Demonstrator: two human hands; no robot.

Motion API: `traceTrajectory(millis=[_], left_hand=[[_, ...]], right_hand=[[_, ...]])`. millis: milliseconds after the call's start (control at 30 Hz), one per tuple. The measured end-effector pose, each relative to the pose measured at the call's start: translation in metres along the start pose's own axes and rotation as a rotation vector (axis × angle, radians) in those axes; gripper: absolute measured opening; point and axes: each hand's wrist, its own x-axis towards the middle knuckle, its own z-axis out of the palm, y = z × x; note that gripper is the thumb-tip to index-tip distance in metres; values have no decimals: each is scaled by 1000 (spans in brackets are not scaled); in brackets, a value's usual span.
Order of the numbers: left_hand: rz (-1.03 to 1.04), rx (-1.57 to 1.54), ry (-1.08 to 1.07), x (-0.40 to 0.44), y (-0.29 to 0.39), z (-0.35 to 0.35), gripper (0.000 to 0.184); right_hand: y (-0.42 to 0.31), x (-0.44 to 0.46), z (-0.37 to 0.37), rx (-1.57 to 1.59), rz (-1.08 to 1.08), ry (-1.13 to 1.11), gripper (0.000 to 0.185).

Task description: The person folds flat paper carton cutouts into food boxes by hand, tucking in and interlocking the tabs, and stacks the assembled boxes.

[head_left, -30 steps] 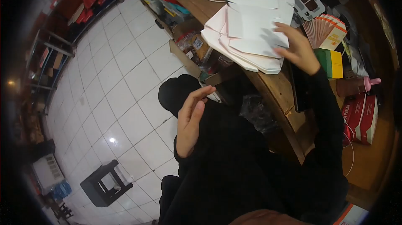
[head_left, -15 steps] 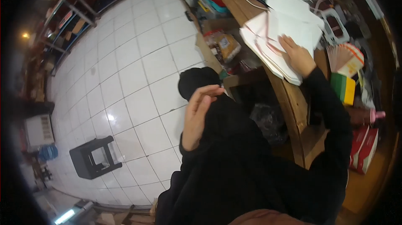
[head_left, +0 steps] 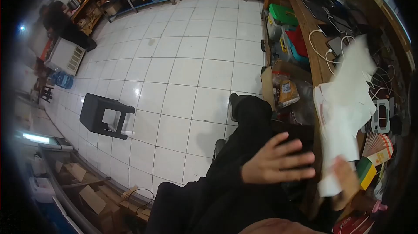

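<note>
My left hand (head_left: 281, 160) hovers above my dark-clothed lap with its fingers spread, holding nothing. My right hand (head_left: 346, 179), smeared by motion, is closed at the near end of a long white paper sheet (head_left: 339, 138). The sheet's far end is lifted and blurred. Beneath it, a stack of white papers (head_left: 321, 103) with reddish lines lies on the wooden desk (head_left: 320, 66). Beside my right hand are a green and yellow box (head_left: 367, 173) and a fanned bundle of printed strips (head_left: 379, 149).
A black stool (head_left: 98, 114) stands on the white tiled floor (head_left: 178, 68). Phones and white cables (head_left: 320, 51) lie farther along the desk. Under it are bins (head_left: 283, 14) and a bag with orange contents (head_left: 287, 92). A person (head_left: 65, 25) stands at the far left.
The camera view has swung, so the desk sits farther right. My right hand went from lying flat on the papers to their near end, lifting a sheet. My left hand's fingers have spread.
</note>
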Motion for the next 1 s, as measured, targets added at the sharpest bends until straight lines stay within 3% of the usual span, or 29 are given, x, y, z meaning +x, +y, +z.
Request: traceTrajectory(millis=[33, 100, 167, 233, 300, 367, 433, 500, 533, 600, 633, 700, 767, 833, 867, 900, 933, 967, 1000], left_hand=[[65, 53, -34, -2, 5, 2, 27], [-2, 93, -161, 4, 11, -10, 18], [-138, 118, -145, -15, 4, -12, 15], [-132, 218, -79, -24, 4, -15, 15], [-126, 322, -16, -29, 2, -22, 15], [-12, 357, 9, -35, 2, -33, 15], [-71, 284, -34, -42, 2, -42, 21], [-405, 124, -45, -46, -3, -48, 22], [-880, -144, 170, -42, 8, -47, 21], [-947, -161, 39, -37, 2, -61, 19], [-1016, -182, -86, -35, -1, -68, 17], [-995, -134, -132, -34, -2, -72, 19], [-840, 48, -45, -31, -2, -71, 17], [-869, -44, 64, -36, -4, -68, 12], [-951, -237, 300, -32, 1, -66, 11], [-1020, -428, 540, -26, 5, -65, 11], [-900, -473, 551, -24, 10, -61, 11], [-914, -468, 548, -27, 11, -56, 11], [-907, -450, 564, -32, 12, -51, 10]], right_hand=[[-9, 4, 15, 154, -29, -54, 29], [-24, 4, 55, 389, 68, 104, 23], [-37, 10, 87, 253, 196, 360, 19], [-34, 19, 117, 378, 191, 587, 18], [-26, 29, 130, 534, 129, 583, 14], [-30, 43, 144, 453, 282, 708, 16], [-41, 62, 147, 413, 363, 597, 18], [-48, 87, 150, 360, 254, 501, 15], [-48, 94, 153, 366, 255, 506, 15], [-48, 102, 160, 608, -20, 209, 14], [-48, 104, 162, 613, -9, 216, 14], [-49, 105, 166, 590, -5, 217, 16], [-56, 99, 177, 600, 57, 211, 14], [-72, 105, 188, 920, 237, 757, 21], [-69, 95, 193, 795, 157, 706, 42], [-73, 89, 194, 797, 165, 711, 42], [-78, 84, 196, 798, 97, 570, 48], [-81, 80, 197, 801, 33, 423, 53], [-78, 79, 197, 734, 14, 449, 53]])
